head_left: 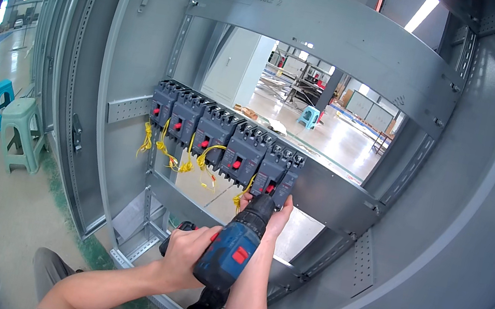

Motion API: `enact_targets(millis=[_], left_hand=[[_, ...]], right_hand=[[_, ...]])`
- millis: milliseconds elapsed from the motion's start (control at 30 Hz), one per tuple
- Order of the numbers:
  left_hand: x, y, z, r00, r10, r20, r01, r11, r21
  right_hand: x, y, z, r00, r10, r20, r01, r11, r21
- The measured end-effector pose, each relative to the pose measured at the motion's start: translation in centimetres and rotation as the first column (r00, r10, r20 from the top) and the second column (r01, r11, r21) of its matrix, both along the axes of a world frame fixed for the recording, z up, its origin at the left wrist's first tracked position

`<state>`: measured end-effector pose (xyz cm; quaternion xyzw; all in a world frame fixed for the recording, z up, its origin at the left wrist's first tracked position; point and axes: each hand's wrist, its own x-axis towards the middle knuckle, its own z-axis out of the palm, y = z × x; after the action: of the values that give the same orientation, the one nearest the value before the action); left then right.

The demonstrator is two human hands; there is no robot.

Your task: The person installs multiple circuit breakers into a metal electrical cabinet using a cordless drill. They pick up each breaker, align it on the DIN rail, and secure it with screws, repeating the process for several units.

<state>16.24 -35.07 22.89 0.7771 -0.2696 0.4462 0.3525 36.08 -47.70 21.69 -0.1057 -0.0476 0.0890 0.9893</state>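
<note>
A row of dark grey circuit breakers (208, 136) with red toggles sits on a crossbar inside a grey metal cabinet frame. My left hand (187, 251) is wrapped around the handle of a blue and black cordless drill (232, 248). The drill points up and away, its chuck at the lower part of the rightmost circuit breaker (280, 168). The drill's tip is hidden from view. Around that breaker's lower end, my right hand (276, 220) has fingers on both sides, partly behind the chuck. Bundled yellow wires (163, 145) hang from the breakers.
A wide upper crossbar (329, 27) spans the frame, with side walls left and right. A lower rail (183, 199) runs beneath the breakers. Two plastic stools, green (24, 132) and blue (0, 101), stand at left. Another blue stool (309, 116) shows through the frame.
</note>
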Motion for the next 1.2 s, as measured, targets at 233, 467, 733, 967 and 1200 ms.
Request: enact_targets(millis=[233,467,733,967,1200], left_hand=[[0.9,-0.3,0.4,0.999,0.0,0.035,0.0,1.0,-0.009],[0.0,-0.8,2.4,0.999,-0.04,-0.018,0.038,0.991,-0.131],[-1.1,-0.6,4.6,0.984,-0.102,-0.146,0.083,0.988,-0.133],[-0.4,-0.2,2.6,0.994,-0.064,-0.085,0.057,0.995,-0.083],[-0.2,0.0,2.3,0.992,-0.065,-0.108,0.056,0.995,-0.087]], right_hand=[[0.2,-0.4,-0.2,1.0,0.012,-0.006,-0.012,1.0,-0.019],[-1.6,-0.5,0.9,1.0,0.025,0.02,-0.023,0.998,-0.053],[-2.1,-1.0,0.2,0.993,0.116,0.036,-0.114,0.992,-0.054],[-1.2,-0.9,-1.2,0.991,0.122,0.053,-0.119,0.991,-0.053],[-1.5,-0.4,-0.6,0.993,0.076,0.094,-0.067,0.994,-0.088]])
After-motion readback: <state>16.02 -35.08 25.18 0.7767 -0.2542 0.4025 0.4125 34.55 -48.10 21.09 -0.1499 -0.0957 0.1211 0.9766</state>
